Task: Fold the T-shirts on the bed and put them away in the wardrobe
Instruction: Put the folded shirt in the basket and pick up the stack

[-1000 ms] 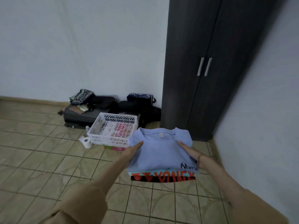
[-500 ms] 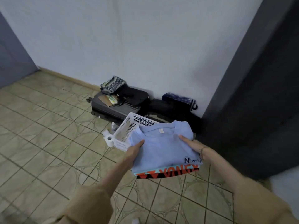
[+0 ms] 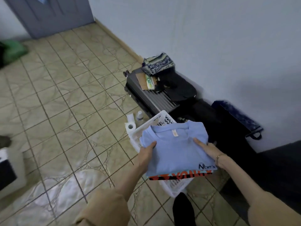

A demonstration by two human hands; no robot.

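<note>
A tiled floor (image 3: 65,101) spreads under a dark suitcase (image 3: 146,93) lying by the wall, and a white basket (image 3: 156,123) sits in front of it. Above the basket a stack of folded T-shirts (image 3: 175,152), pale blue on top, is carried in the air. The left hand (image 3: 146,152) grips its left edge and the right hand (image 3: 210,150) its right edge, thumbs on top, hands apart.

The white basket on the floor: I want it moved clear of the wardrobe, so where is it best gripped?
Judging by its shape, grip the white basket by its solid top rim at the far-left corner, coming from above on the tiled-floor side. That rim shows bare there; the folded T-shirts held in the left hand and right hand hide most of the rest.
</note>
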